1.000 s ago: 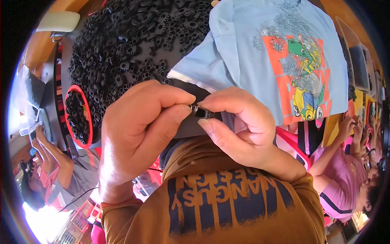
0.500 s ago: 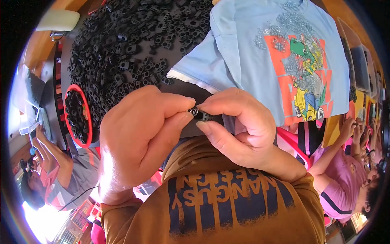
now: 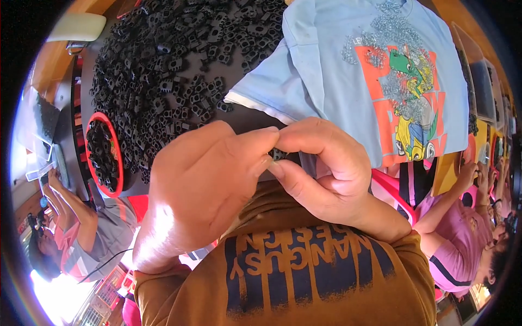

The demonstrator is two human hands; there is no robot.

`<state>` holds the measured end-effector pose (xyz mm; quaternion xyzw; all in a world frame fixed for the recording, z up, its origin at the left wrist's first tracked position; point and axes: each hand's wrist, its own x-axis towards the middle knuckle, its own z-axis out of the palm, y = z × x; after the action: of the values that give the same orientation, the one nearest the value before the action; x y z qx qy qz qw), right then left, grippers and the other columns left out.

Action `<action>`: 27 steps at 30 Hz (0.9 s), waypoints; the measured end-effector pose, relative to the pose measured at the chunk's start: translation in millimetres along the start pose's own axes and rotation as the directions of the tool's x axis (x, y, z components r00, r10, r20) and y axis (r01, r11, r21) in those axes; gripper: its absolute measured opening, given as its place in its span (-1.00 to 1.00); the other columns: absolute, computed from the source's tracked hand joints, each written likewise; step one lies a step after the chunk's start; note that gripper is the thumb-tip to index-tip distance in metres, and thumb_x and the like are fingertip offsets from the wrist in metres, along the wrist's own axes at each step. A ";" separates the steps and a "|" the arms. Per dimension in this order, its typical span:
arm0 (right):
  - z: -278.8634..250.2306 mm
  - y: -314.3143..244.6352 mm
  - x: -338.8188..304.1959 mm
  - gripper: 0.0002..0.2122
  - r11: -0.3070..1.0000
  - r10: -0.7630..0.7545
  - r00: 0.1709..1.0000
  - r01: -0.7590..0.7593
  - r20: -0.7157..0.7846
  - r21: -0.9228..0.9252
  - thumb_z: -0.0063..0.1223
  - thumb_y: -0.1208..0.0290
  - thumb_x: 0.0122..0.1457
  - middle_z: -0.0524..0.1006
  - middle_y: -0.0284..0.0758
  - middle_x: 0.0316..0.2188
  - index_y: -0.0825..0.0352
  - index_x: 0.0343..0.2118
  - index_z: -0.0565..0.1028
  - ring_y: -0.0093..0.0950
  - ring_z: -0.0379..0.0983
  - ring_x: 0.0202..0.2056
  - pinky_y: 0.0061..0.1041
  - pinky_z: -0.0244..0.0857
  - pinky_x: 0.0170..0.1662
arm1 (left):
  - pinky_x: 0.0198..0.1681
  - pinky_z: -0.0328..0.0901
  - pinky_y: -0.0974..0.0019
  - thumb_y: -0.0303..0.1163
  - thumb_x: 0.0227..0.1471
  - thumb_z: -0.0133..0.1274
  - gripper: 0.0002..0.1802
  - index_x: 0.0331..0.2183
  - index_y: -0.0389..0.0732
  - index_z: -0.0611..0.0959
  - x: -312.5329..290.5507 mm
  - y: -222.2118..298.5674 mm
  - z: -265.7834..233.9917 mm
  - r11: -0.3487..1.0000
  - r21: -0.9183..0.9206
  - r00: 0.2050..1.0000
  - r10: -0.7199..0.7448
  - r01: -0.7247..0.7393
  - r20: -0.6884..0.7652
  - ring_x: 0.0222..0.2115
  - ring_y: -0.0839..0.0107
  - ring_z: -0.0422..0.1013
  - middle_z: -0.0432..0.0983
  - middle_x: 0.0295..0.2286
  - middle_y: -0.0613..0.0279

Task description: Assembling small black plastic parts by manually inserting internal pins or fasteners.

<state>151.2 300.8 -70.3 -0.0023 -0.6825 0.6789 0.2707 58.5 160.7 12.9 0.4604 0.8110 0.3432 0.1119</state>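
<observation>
My left hand (image 3: pixel 209 174) is closed in a pinch, its thumb and index finger pressed up against the fingertips of my right hand (image 3: pixel 326 168). Between the right thumb and index finger sits a small black plastic part (image 3: pixel 278 154), mostly covered by fingers. The small metal spring seen earlier at my left fingertips is now hidden behind them. Both hands meet in front of my chest, over the near edge of the dark table (image 3: pixel 250 119).
Loose black plastic parts (image 3: pixel 163 70) cover the table's left side. A red-rimmed basket (image 3: pixel 118 157) of them stands at the left. On the right, small springs (image 3: pixel 394 32) lie scattered on a light blue T-shirt (image 3: pixel 337 81). People sit on both sides, including a person in pink (image 3: pixel 457 244).
My left hand has moved right, bringing its fingertips against the right hand's and over the black part. The spring has gone out of sight. My right hand has barely moved.
</observation>
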 end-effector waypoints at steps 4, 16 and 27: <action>-1.7 -0.1 -0.7 -0.82 0.999 0.036 0.999 -0.036 0.009 0.029 0.26 0.60 -0.06 0.51 -0.29 -0.51 0.35 -0.36 0.51 -0.31 0.47 -0.47 -0.44 0.30 -0.41 | -0.50 0.11 0.41 -0.57 -0.05 -0.01 -0.65 -0.15 -0.40 0.60 -5.2 -3.0 -1.6 0.987 -0.153 0.999 -0.039 0.044 0.031 -0.56 0.46 0.24 0.30 -0.56 0.27; -18.6 -3.8 -0.5 -0.73 0.997 0.044 0.967 -0.057 0.252 0.044 0.14 0.76 0.04 0.52 -0.18 -0.22 0.51 -0.15 0.46 -0.45 0.45 -0.22 -0.52 0.28 -0.14 | -0.40 0.28 0.55 -0.49 0.22 -0.19 -0.53 0.13 -0.48 0.28 -15.9 -6.9 11.9 0.692 -0.671 0.925 -0.378 0.265 -0.024 -0.56 0.55 0.38 0.48 -0.22 -0.02; -7.8 -0.3 -0.5 -0.81 0.999 0.007 0.994 -0.013 0.112 0.049 0.18 0.66 0.02 0.53 -0.26 -0.39 0.40 -0.27 0.50 -0.39 0.48 -0.37 -0.49 0.30 -0.31 | -0.45 0.35 0.54 -0.54 0.20 -0.26 -0.48 0.18 -0.42 0.16 -13.8 2.5 20.5 0.650 -0.716 0.948 -0.312 0.255 0.054 -0.59 0.50 0.43 0.44 -0.06 -0.28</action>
<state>154.6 307.8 -70.8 0.0389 -0.6795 0.6960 0.2286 78.0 159.4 -2.5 0.2350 0.6790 0.6257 0.3037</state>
